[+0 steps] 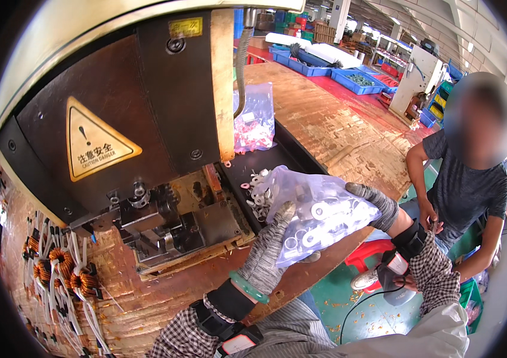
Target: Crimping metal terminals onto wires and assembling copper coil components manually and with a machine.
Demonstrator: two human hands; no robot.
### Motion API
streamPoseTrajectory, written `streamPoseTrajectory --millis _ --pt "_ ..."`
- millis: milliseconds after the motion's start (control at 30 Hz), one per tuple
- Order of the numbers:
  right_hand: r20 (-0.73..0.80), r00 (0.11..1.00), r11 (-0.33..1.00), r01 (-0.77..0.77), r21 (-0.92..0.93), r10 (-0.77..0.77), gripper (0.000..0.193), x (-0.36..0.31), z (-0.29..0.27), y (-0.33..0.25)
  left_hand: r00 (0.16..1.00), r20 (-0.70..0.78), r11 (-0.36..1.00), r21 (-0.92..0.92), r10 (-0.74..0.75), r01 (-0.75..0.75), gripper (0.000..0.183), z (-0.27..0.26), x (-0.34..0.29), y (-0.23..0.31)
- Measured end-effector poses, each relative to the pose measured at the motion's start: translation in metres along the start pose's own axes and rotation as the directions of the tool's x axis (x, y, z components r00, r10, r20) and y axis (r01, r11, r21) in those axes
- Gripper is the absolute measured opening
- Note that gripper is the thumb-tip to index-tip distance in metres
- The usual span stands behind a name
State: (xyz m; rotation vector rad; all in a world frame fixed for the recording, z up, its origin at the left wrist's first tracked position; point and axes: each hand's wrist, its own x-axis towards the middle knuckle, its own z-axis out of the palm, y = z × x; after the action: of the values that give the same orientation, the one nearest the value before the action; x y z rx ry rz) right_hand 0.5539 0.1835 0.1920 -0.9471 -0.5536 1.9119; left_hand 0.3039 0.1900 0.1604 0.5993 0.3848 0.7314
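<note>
Left head-worn fisheye: faces down and forward, close above left hand point(265, 255), right hand point(383, 204), workbench point(127, 307).

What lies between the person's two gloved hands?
In the head view, a translucent plastic bag holding pale ring-shaped parts lies between the left hand and the right hand; both hands grip it.

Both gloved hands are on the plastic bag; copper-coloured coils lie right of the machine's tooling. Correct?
The side is wrong: the head view shows the copper-coloured coils left of the machine's tooling. The left hand and right hand, both gloved, are on the plastic bag.
</note>
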Motion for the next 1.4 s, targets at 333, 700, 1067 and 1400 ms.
streamPoseTrajectory --millis 333,700,1067,1400 --pt "-0.128 0.991 0.988 0.003 -0.156 -0.023 0.047 -0.012 -0.004 0.009 0.985 0.142 0.942 0.306 0.098 -0.138 0.041 -0.012 -0.003 -0.025" --pt "-0.126 0.992 0.965 -0.009 -0.261 -0.025 0.040 -0.011 -0.035 0.062 0.997 0.002 0.893 0.444 -0.076 0.067 0.047 -0.017 -0.020 -0.039" --pt "-0.110 0.976 0.753 0.069 -0.654 -0.186 0.051 0.023 -0.034 0.087 0.992 -0.068 0.887 0.444 -0.102 0.122 0.046 -0.055 -0.005 -0.055" --pt "-0.230 0.816 0.671 0.238 -0.702 -0.531 0.034 0.033 -0.026 0.065 0.966 0.136 0.205 0.962 0.218 -0.182 0.039 -0.032 0.019 -0.024"
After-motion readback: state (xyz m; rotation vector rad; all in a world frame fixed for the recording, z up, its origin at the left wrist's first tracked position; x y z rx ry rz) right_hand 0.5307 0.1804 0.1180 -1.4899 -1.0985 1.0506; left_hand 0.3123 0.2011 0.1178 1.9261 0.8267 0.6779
